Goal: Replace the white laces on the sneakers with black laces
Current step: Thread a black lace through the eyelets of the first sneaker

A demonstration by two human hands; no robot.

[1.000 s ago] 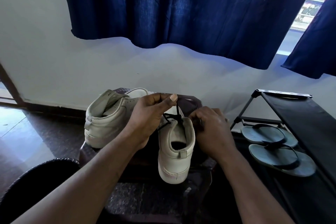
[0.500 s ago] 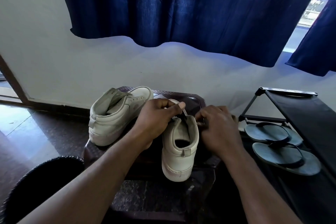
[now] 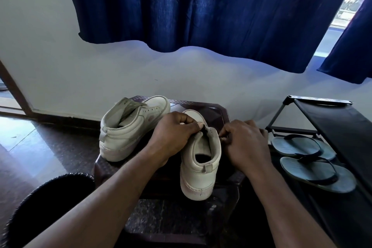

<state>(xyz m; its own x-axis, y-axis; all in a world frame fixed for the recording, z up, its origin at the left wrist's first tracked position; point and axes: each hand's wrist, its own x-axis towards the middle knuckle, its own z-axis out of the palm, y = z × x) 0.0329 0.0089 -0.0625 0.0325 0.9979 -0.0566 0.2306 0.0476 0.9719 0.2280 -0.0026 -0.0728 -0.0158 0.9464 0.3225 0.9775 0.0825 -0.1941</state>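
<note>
Two off-white high-top sneakers stand on a dark stool [image 3: 222, 110]. The right sneaker [image 3: 199, 171] has its heel toward me, and the left sneaker [image 3: 128, 127] leans beside it with no lace in its eyelets. My left hand [image 3: 171, 137] pinches the black lace [image 3: 205, 127] at the top of the right sneaker's tongue. My right hand [image 3: 245, 145] is curled at that sneaker's right collar, pinching something small there; the fingers hide what it is. Most of the lace is hidden behind my hands.
A black shoe rack [image 3: 342, 127] stands at the right with a pair of blue-grey flip-flops [image 3: 310, 159] on its lower shelf. A black woven basket [image 3: 46, 203] sits at bottom left. Blue curtains [image 3: 201, 6] hang over the white wall behind the stool.
My left hand has come down from a raised pull on the black lace to the sneaker's collar. The lace strands that showed above the tongue are now mostly hidden.
</note>
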